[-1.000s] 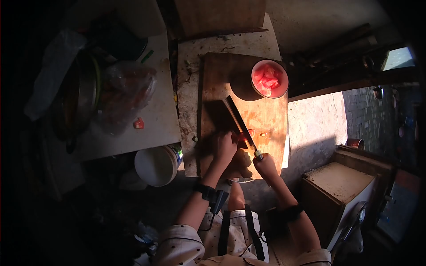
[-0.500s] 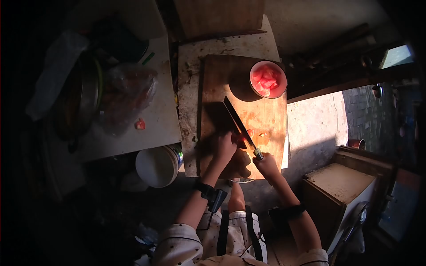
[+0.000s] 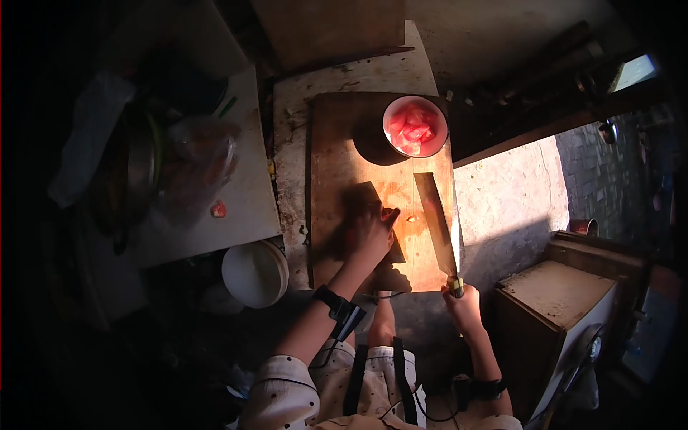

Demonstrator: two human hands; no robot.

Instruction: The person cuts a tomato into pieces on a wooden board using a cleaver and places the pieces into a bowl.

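My right hand [image 3: 464, 307] grips the handle of a cleaver [image 3: 436, 222], whose long blade points away from me over the right side of the wooden cutting board [image 3: 337, 136]. My left hand [image 3: 373, 233] is closed over the middle of the board, in part shadow. A red piece [image 3: 389, 213], apparently tomato, shows at its fingertips; the rest is hidden by the fingers. A small scrap [image 3: 412, 218] lies on the board between hand and blade. On the far right corner of the board stands a bowl [image 3: 434, 147] filled with red chunks [image 3: 413, 125].
A counter on the left carries a clear plastic bag [image 3: 197, 161], a metal pot [image 3: 143, 158] and a small red piece [image 3: 218, 208]. Below it stands a white bucket [image 3: 254, 274]. A wooden cabinet [image 3: 552, 294] is to my right.
The cleaver has moved right, away from my left hand, and my right hand has come down and right with it. My left hand has turned, its fingers now lifted around the red piece.
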